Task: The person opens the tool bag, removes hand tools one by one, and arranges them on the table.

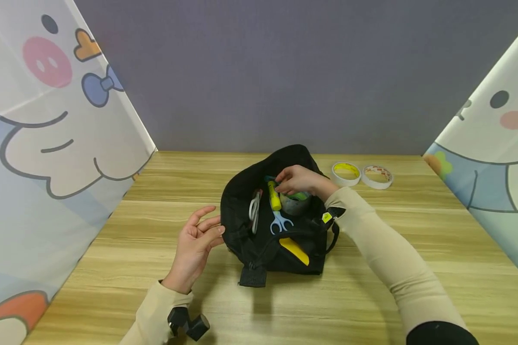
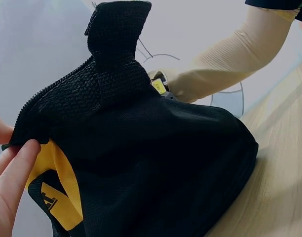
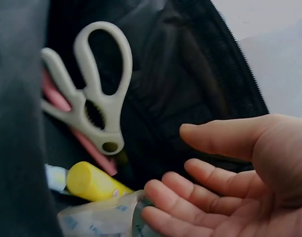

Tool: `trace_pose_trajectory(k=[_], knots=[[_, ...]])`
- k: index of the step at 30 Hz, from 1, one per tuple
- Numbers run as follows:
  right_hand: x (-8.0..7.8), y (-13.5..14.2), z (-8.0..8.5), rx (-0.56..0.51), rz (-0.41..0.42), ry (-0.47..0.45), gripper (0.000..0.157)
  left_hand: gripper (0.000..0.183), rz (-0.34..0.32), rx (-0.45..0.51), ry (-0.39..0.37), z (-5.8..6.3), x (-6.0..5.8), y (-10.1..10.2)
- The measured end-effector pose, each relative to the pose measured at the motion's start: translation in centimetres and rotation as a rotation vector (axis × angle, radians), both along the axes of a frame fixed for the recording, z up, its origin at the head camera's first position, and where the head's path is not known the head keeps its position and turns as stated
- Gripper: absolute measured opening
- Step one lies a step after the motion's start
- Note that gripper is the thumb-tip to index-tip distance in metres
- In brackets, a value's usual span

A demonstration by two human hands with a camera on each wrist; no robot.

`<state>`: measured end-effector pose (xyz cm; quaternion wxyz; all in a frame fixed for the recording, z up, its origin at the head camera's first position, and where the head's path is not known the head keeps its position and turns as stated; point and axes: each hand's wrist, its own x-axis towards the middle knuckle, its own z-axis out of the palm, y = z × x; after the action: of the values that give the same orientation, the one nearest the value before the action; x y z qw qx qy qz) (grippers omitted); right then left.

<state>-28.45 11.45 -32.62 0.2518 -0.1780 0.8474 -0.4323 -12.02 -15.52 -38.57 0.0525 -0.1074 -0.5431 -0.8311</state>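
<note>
On wooden table (image 1: pixel 142 230), left hand (image 1: pixel 195 245) pinches black bag (image 1: pixel 236 203), empty right hand (image 1: pixel 303 180) near illegibly printed tape (image 3: pixel 101 218).

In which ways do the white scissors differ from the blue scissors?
The white scissors have a long oval loop; the blue scissors have rounder loops. In the head view, the white scissors are near the left side of the black bag and look narrow; the blue scissors are nearer the middle, by the yellow tube, both loops visible. Both are inside the bag.
</note>
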Motion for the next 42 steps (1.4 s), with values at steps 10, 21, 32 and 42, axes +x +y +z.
trace_pose_trajectory(k=[10,21,32,42], knots=[[0.2,0.3,-0.4,0.173,0.057,0.024,0.031,0.047,-0.006,0.011,0.009,0.1,0.0,0.0],[0.3,0.0,-1.2,0.238,0.053,0.103,0.029,0.047,-0.01,0.024,0.021,-0.1,0.1,0.0],[0.5,0.0,-0.9,0.291,0.074,0.195,0.02,0.047,-0.007,0.022,0.01,0.1,0.1,0.0],[0.9,0.1,0.1,0.234,0.083,0.212,0.024,0.048,0.0,0.012,0.008,0.1,0.1,0.0]])
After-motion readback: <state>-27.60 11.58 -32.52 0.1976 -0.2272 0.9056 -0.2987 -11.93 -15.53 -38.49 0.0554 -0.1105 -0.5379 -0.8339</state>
